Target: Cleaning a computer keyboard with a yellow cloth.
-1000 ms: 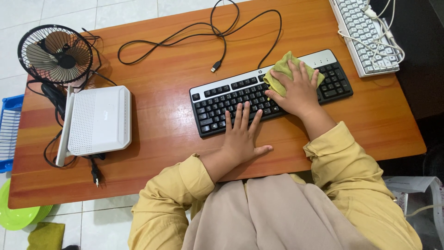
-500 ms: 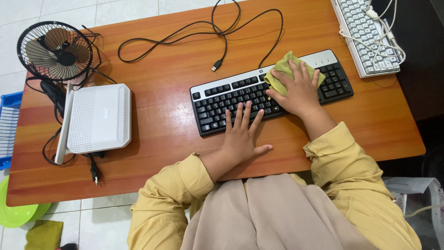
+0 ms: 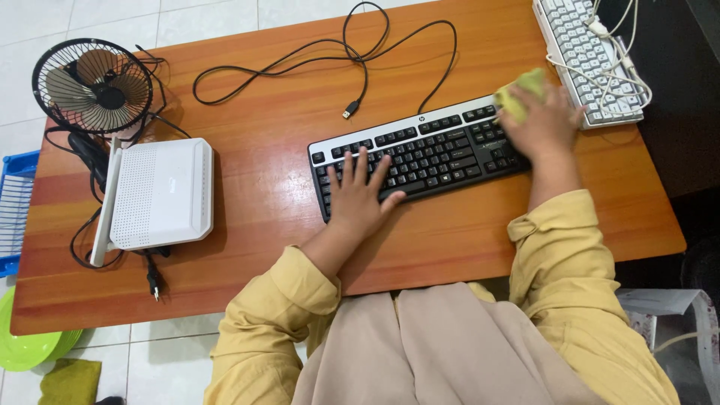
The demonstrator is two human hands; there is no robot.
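While the left hand (image 3: 358, 201) lay flat on the left half of the black keyboard (image 3: 420, 154), its fingers (image 3: 358, 166) were spread open across the keys and gripped nothing. The right hand (image 3: 544, 124) was at the right end of the keyboard, with its fingers curled over a yellow-green cloth (image 3: 517, 94) and pressing it against that end; the hand appeared blurred. The keyboard sat near the middle of the wooden tabletop (image 3: 262, 187). Its black cable (image 3: 330, 56) ran in loops behind the keyboard, with the plug end lying loose just behind the keyboard's left half. A white keyboard (image 3: 581, 52) wrapped in its own white cord lay just beyond the black keyboard's right end, near the cloth. A white router (image 3: 161, 191) lay well to the left of the keyboard, and a small black fan (image 3: 91, 86) stood behind the router.
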